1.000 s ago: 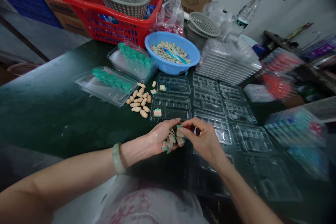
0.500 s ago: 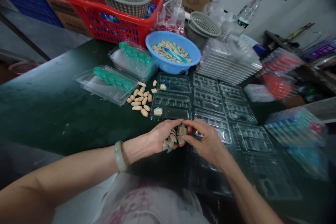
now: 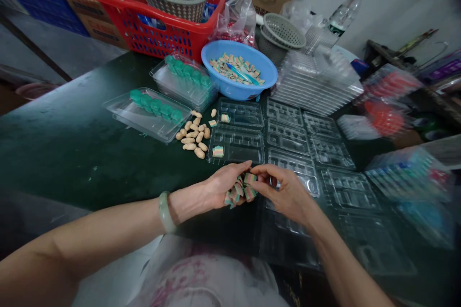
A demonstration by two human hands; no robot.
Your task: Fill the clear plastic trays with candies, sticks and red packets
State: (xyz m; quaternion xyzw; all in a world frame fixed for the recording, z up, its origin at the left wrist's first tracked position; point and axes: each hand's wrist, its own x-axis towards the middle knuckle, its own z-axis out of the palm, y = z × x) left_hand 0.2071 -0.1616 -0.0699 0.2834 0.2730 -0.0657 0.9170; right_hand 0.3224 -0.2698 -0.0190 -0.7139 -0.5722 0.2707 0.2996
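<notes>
My left hand is cupped and closed around a bunch of striped rainbow candies, low over the dark green table. My right hand meets it from the right, with finger and thumb pinched on one striped candy at the top of the bunch. Both hands hover at the near edge of a spread of clear plastic compartment trays. One tray just beyond my hands has a single striped candy in a corner pocket; the tray behind it holds another.
A blue bowl of striped candies stands at the back. Peanuts lie loose to the left of the trays, beside two clear boxes with green caps. A red basket, grey baskets, a tray stack and packaged goods ring the table.
My hands stay together over the candy bunch and have drifted slightly up the picture. My right fingers have shifted their pinch on a candy at the top of the bunch.
</notes>
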